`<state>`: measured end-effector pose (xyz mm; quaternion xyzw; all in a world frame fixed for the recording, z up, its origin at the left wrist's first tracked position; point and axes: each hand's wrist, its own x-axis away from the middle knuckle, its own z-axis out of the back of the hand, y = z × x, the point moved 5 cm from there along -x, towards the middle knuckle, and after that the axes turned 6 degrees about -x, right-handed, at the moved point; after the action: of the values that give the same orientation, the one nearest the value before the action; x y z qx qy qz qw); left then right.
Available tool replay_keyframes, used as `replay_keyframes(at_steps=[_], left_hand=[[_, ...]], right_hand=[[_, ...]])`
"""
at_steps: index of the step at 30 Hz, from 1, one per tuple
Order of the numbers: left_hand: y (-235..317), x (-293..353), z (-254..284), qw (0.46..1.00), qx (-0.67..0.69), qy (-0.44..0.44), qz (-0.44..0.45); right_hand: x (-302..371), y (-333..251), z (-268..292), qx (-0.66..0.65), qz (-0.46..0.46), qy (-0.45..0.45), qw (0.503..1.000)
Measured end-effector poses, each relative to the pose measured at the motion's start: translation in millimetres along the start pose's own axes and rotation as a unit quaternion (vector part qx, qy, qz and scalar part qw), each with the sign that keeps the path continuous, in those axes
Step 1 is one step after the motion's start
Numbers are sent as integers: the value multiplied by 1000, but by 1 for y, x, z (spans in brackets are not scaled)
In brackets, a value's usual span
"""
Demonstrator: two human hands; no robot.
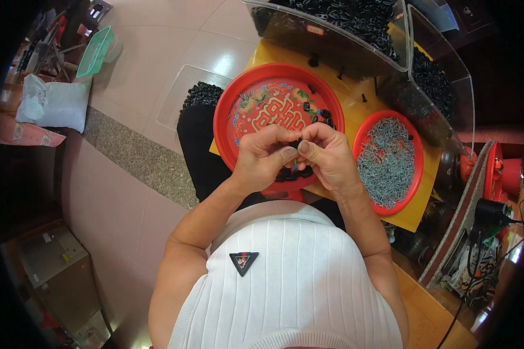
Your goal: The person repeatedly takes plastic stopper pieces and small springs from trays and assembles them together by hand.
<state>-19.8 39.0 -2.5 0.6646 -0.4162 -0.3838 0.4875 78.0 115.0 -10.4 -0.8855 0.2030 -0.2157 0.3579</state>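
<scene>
My left hand (263,157) and my right hand (327,156) meet over the near edge of a large red round tray (227,110) with a colourful printed middle. Both pinch a small black plastic part (295,143) between thumbs and fingertips. Several more small black parts (325,116) lie on the tray at its right and under my hands. To the right sits a smaller red tray (416,168) heaped with small grey metal screws (387,160).
The trays rest on a yellow table (273,53). Clear plastic bins (337,43) full of black parts stand behind them. A clear box with black parts (199,93) sits to the left on the tiled floor. White bags (52,104) and a green basket (94,51) lie far left.
</scene>
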Motion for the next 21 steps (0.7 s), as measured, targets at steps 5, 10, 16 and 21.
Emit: replay_keyframes(at_steps=[5, 10, 16, 21], left_hand=[[-3, 0, 0, 996, 93, -6, 9], [-4, -2, -1, 991, 128, -20, 39], [0, -3, -5, 992, 123, -16, 27], [-1, 3, 31, 995, -62, 58, 56]], right_hand=[[0, -4, -4, 2, 7, -16, 1000], [2, -6, -5, -19, 3, 8, 1000], [8, -49, 8, 105, 62, 43, 992], [18, -165, 51, -15, 260, 163, 952]])
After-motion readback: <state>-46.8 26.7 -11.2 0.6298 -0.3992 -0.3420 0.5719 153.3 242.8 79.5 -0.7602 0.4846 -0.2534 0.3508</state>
